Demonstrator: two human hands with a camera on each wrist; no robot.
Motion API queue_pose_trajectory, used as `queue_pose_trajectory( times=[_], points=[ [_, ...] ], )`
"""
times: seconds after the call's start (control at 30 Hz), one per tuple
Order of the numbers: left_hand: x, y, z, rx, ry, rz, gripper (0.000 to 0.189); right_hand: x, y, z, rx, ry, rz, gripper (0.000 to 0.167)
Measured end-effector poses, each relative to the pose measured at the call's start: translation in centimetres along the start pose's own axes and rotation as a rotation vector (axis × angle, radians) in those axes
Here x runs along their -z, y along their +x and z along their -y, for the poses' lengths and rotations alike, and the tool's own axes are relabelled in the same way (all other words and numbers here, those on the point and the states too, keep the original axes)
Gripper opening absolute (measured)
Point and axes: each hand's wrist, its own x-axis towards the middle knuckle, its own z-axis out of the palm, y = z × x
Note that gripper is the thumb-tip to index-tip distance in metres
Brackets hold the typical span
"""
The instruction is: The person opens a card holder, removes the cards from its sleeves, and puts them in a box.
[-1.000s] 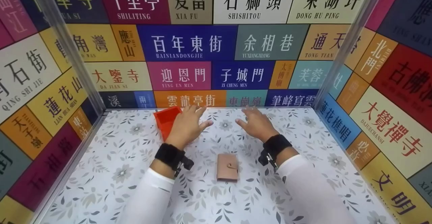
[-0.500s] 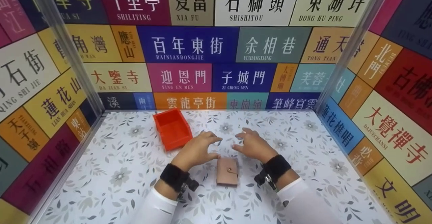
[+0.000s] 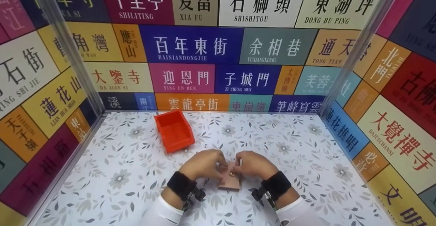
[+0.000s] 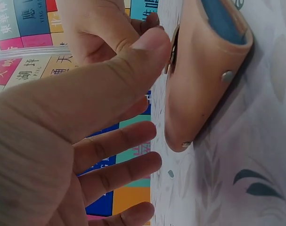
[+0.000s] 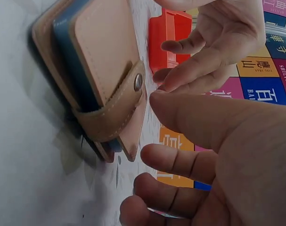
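Note:
On the patterned tabletop lies a small tan wallet with a strap and a metal snap. The strap runs over the wallet's edge in the right wrist view, and blue inner leaves show at its side. My left hand hovers at the wallet's left, fingers loosely bent, the thumb tip overlapping its edge in the left wrist view. From the other side my right hand reaches over the wallet's top, fingers relaxed, its thumb close to the snap. Both hands partly hide the wallet in the head view.
A red open-topped plastic bin stands behind and left of my hands. Panels with coloured sign prints rise at the back and both sides. Each wrist wears a black band with a small camera.
Both hands have come back toward me from the far side of the table and drawn together over the wallet. The red bin, partly covered by the left hand before, is now uncovered.

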Motion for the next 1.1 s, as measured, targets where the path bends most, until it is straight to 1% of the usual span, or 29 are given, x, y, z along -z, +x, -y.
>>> queue_pose_trajectory(
  times=[0.1,0.17,0.3,0.47,0.57,0.73,0.9,1.0,1.1],
  points=[
    [-0.4,0.0,-0.1,-0.011,0.024,-0.006,0.029,-0.4,-0.2,0.2,0.011,-0.013,0.022,0.030],
    [-0.6,-0.1,-0.1,-0.005,0.035,-0.012,0.029,-0.6,-0.1,0.3,0.029,-0.006,0.028,0.031],
    [-1.1,-0.2,-0.2,0.035,0.043,-0.013,0.032,-1.3,0.0,0.6,0.042,0.016,0.012,0.034],
    [-1.2,-0.1,-0.4,0.097,0.041,-0.014,0.033,-2.0,0.3,0.7,0.005,-0.014,-0.029,0.032],
    [-1.2,0.0,-0.4,0.108,0.044,-0.023,0.034,-2.2,0.5,0.6,0.004,-0.028,-0.051,0.030],
    [-1.2,0.0,-0.6,0.090,0.065,-0.053,0.035,-2.3,0.4,0.6,0.012,-0.020,-0.085,0.032],
    [-1.4,0.0,-0.5,0.075,0.064,-0.078,0.035,-2.4,0.4,0.7,0.032,-0.024,-0.130,0.032],
    [-1.6,0.1,-0.5,0.063,0.065,-0.093,0.035,-2.5,0.4,0.7,0.025,-0.024,-0.128,0.033],
    [-1.9,0.1,-0.5,0.056,0.078,-0.111,0.037,-2.7,0.4,0.7,0.015,-0.019,-0.109,0.032]
  ],
)
